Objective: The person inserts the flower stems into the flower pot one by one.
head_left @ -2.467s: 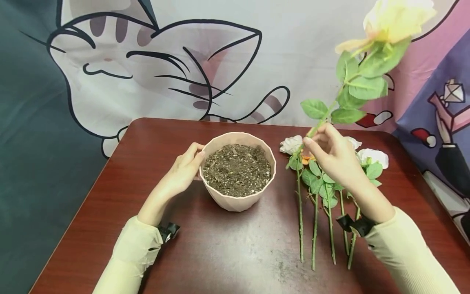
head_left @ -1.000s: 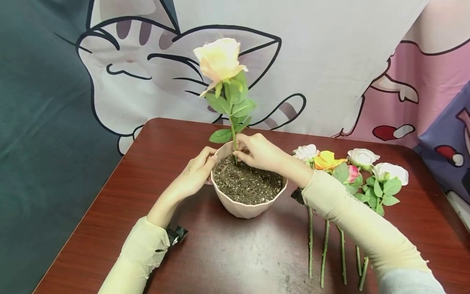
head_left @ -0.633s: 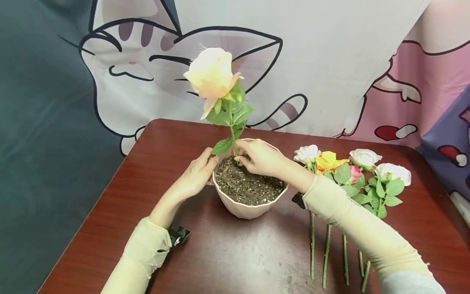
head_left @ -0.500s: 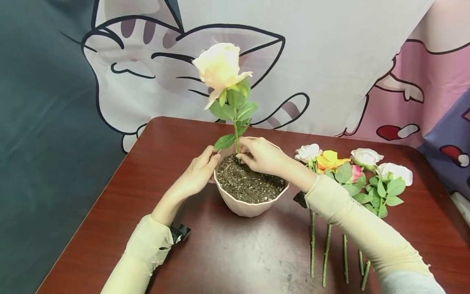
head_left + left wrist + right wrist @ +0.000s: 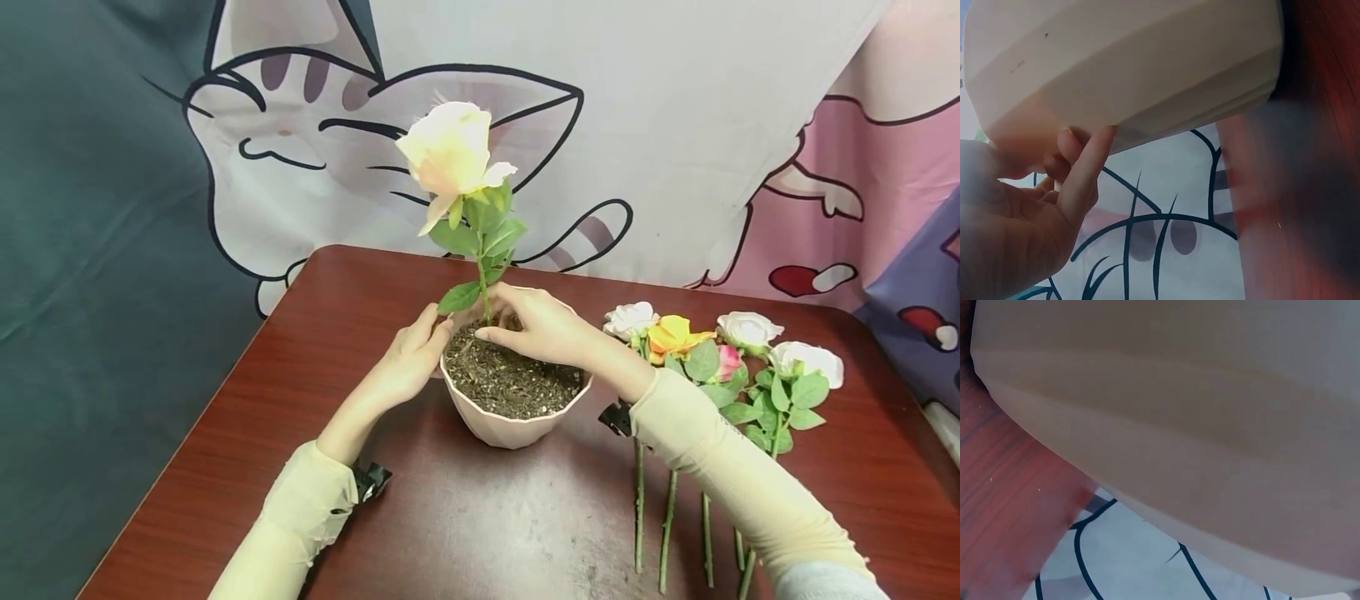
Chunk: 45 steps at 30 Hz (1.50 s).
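A pale pink faceted flowerpot (image 5: 510,429) filled with dark soil (image 5: 517,382) stands on the table. My left hand (image 5: 408,358) grips its left rim, thumb on top; in the left wrist view its fingers lie against the outer wall of the pot (image 5: 1135,69). A cream rose (image 5: 450,150) stands upright, its stem in the soil near the back of the pot. Over the soil is my right hand (image 5: 543,329), thumb and fingers spread apart beside the stem. The right wrist view shows mostly the pot's wall (image 5: 1179,425), with that hand out of sight.
Several roses lie on the table at the right, among them a white rose (image 5: 630,321) and an orange rose (image 5: 675,336), stems toward the front, partly under the right sleeve (image 5: 742,475). A cat-printed cloth (image 5: 675,125) hangs behind the table (image 5: 247,450).
My right hand has carried the cream rose from the right over to the pot and set its stem in the soil. Just now its thumb and fingers have parted from the stem. The left hand keeps its grip.
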{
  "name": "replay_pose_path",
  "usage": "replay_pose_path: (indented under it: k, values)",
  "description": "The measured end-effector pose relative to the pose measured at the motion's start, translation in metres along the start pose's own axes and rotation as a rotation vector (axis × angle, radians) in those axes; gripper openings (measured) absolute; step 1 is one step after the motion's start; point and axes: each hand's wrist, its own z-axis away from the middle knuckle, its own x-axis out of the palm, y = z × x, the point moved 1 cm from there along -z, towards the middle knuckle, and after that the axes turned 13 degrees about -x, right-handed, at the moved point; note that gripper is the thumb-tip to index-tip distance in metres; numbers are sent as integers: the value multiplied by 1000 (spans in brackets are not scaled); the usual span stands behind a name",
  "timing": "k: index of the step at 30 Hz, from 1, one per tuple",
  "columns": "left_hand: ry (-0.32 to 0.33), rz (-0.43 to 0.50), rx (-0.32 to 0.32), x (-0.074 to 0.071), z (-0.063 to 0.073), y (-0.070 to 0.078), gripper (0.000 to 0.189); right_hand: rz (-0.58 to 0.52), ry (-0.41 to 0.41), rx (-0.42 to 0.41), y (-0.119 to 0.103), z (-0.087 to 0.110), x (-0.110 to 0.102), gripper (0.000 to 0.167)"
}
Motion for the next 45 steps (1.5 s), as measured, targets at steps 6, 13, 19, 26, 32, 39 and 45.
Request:
replay_pose_path:
  k: [6, 13, 19, 26, 32, 39, 45]
  values:
    - [25, 9, 8, 3, 1, -2, 25, 26, 9, 10, -4, 9, -9, 46]
    - [48, -17, -2, 3, 1, -2, 27, 15, 44, 72, -11, 29, -28, 49]
    - [73, -23, -8, 1, -1, -2, 32, 25, 99, 100, -10, 51, -42, 50]
    - [41, 3, -1, 1, -2, -3, 31, 55, 187, 158, -4, 90, -53, 44]
    - [36, 36, 11, 0, -4, -4, 32, 117, 224, 268, 0, 134, -66, 44]
    - [19, 59, 4, -2, -5, -6, 33, 52, 261, 332, 10, 183, -47, 41]
    - [-8, 72, 13, -2, -6, -5, 35, -33, 242, 466, 7, 218, -22, 36]
